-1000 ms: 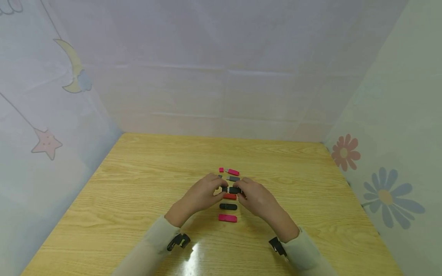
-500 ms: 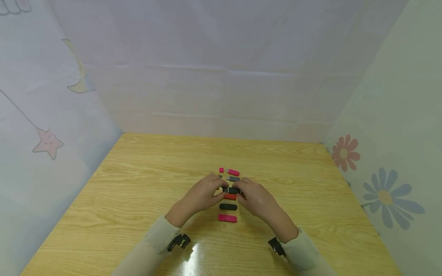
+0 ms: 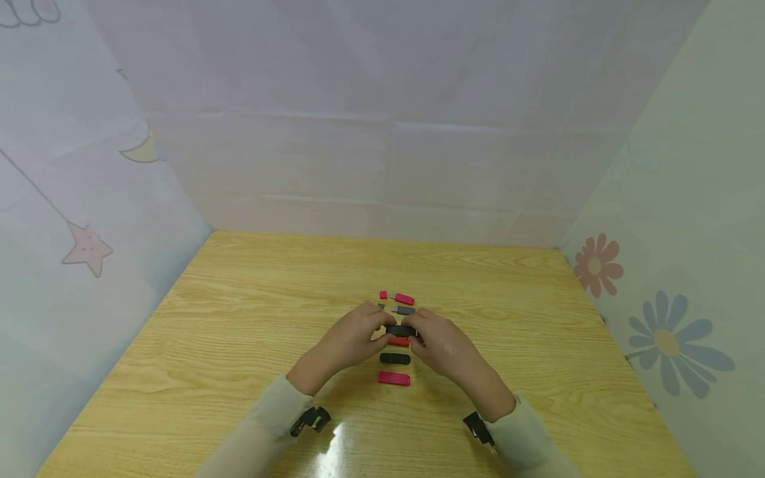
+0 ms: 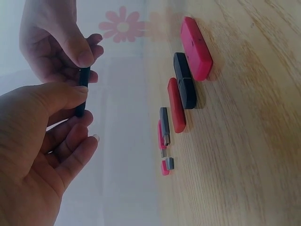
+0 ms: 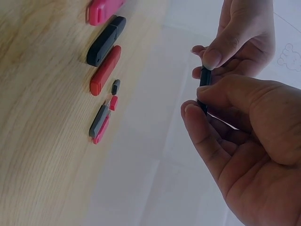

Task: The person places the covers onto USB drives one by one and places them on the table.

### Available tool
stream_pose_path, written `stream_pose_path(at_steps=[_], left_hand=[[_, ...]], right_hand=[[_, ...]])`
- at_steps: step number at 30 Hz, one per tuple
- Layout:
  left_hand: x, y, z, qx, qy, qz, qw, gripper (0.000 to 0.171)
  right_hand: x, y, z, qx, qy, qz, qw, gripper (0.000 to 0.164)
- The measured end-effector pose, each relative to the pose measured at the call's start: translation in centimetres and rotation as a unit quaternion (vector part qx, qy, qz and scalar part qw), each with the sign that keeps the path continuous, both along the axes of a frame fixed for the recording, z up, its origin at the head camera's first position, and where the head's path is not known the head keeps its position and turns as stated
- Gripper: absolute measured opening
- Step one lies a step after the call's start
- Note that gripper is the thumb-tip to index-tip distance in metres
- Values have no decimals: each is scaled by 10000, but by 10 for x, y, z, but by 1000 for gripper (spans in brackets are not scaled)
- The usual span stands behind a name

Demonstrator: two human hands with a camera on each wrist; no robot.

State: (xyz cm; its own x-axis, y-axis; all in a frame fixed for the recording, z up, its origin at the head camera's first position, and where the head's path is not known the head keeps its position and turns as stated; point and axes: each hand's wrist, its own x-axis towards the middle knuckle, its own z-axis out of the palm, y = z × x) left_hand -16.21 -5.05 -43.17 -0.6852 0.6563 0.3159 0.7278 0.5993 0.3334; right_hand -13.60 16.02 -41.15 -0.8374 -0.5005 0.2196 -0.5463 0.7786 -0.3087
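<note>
- Black USB stick (image 3: 401, 330) is hovering over the wooden table (image 3: 251, 299)!
- Left hand (image 3: 355, 335) and right hand (image 3: 443, 343), both closed to a pinch, are gripping opposite ends.
- Near pink stick (image 3: 394, 378), second black stick (image 3: 395, 358), red stick (image 4: 176, 105) are lying in line.
- Grey stick (image 3: 406, 310), far pink stick (image 3: 404, 299) are lying uncapped.
- Grey cap (image 4: 170, 163), pink cap (image 3: 383, 295) are sitting alongside.
</note>
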Motion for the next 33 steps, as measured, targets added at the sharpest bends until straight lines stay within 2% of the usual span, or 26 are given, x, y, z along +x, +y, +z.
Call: stream_pose_path(at_steps=[10,16,22,26,33], left_hand=[[1,0,2,-44,-83,129,9999,16],[2,1,4,-58,-636,355,9973,25],[2,3,7,-51,-1028,435,9937,19],[2,3,7,28,-956,352,9948,17],[2,3,4,139,-533,197,9983,15]], right_hand=[[1,-1,1,-30,-34,-29,10000,17],[1,-2,2,-17,-58,-86,9999,18],[1,-2,1,-67,-6,-68,10000,16],[1,-2,1,-105,58,-41,9999,15],[1,-2,1,-88,101,-10,9999,15]])
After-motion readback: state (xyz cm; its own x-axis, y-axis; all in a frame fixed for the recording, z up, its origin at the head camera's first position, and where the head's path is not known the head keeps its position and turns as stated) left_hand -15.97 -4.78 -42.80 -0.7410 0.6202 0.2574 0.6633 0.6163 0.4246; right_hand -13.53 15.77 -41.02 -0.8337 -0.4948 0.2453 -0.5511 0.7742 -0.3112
